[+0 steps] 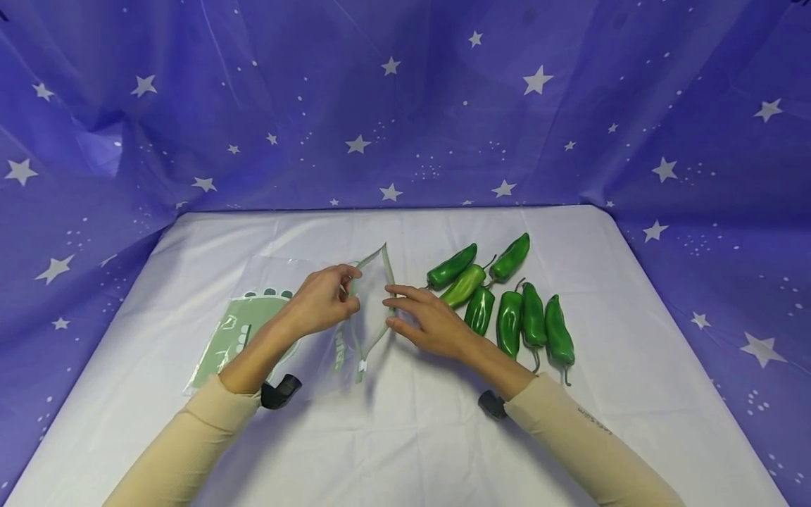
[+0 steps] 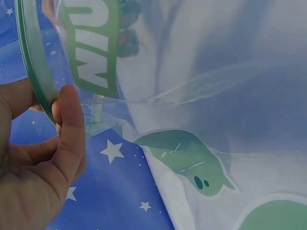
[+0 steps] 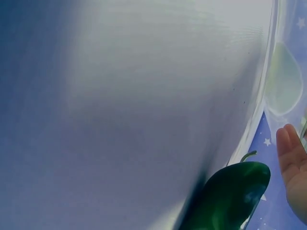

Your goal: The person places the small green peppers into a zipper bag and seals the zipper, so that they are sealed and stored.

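Note:
A clear zip bag (image 1: 266,271) with green print stands with its mouth spread wide between my hands. My left hand (image 1: 324,299) pinches the near-left side of its green rim between thumb and fingers, also seen in the left wrist view. At the opposite side of the mouth is my right hand (image 1: 431,320), fingers extended, fingertips overlapping the rim. A white slider (image 1: 362,366) sits at the lower end of the zip strip. In the right wrist view, the right hand's straight fingers (image 3: 288,148) show at the right edge, near a dark green pepper (image 3: 228,196).
Several green peppers (image 1: 509,320) lie to the right of the bag, partly behind the right forearm. The white tablecloth (image 1: 412,436) covers the table. A purple star-patterned curtain (image 1: 437,127) encloses the back and sides.

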`<state>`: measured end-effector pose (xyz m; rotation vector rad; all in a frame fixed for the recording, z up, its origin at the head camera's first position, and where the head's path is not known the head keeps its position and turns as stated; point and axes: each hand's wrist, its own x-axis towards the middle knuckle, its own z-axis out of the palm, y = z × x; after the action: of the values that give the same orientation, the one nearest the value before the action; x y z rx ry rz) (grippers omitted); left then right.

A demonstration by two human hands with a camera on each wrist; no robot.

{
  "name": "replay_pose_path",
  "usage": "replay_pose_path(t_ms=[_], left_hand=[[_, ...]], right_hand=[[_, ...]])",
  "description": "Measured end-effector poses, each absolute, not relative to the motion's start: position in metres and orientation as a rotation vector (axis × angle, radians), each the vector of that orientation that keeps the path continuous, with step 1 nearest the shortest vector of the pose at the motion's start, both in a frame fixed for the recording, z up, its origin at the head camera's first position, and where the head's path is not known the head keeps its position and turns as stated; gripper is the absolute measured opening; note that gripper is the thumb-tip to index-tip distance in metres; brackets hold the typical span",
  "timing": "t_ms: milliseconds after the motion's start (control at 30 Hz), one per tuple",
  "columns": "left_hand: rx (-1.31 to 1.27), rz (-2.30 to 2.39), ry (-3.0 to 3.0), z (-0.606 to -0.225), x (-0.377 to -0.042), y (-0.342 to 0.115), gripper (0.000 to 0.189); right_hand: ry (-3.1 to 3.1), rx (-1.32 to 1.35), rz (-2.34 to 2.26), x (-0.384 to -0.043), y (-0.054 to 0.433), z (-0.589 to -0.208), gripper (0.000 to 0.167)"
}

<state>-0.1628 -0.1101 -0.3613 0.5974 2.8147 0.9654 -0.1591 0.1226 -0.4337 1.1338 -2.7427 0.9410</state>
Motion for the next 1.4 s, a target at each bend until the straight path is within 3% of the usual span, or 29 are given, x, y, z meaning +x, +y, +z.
replay_pose_path(t_ms=[467,1067,1400], left_hand=[[0.614,0.968,2.847,-0.365,-0.164,-0.108,0.044],[0.650,0.899,2.840,-0.371,-0.163,-0.103,0.043],[0.687,0.918,2.849,-0.375,-0.164,-0.104,0.043]], right_hand=[[-2.747,1.122,0.829,-0.161,0.123,-0.435,0.036],[-2.602,1.166,0.846,-0.159,0.122,-0.432,0.039],[-2.674,0.949,0.983,-0.144,0.172,-0.396,0.033]])
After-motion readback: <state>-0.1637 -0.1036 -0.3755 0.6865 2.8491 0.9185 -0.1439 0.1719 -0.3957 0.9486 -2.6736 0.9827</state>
